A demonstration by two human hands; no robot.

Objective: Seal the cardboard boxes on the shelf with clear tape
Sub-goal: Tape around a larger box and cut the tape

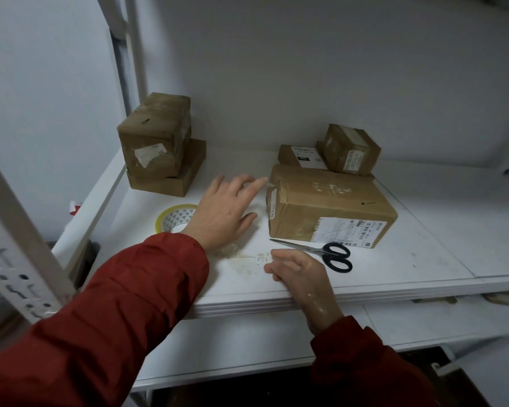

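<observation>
My left hand (pixel 224 214) reaches flat across the shelf (pixel 423 259), its grip apart with the fingers straight and spread. The index tip is at the near top corner of the large cardboard box (pixel 332 201), I judge to steady it or smooth a loose bit of tape at that end. My right hand (pixel 301 274) rests on the shelf's front edge with the fingers loosely curled. Whether that grip pinches a clear strip I cannot tell, though something glossy shows on the wrist. One pair of scissors (pixel 321 251) lies between that hand and the large box, blades apart, within easy reach for cutting. One roll of clear tape (pixel 171 218) lies flat just behind my left wrist. I count five boxes: the large one, a tall box (pixel 155 133) stacked on a flat box (pixel 188 174) at back left, and a labelled flat box (pixel 299 155) with a small box (pixel 348 149) propped on it behind.
</observation>
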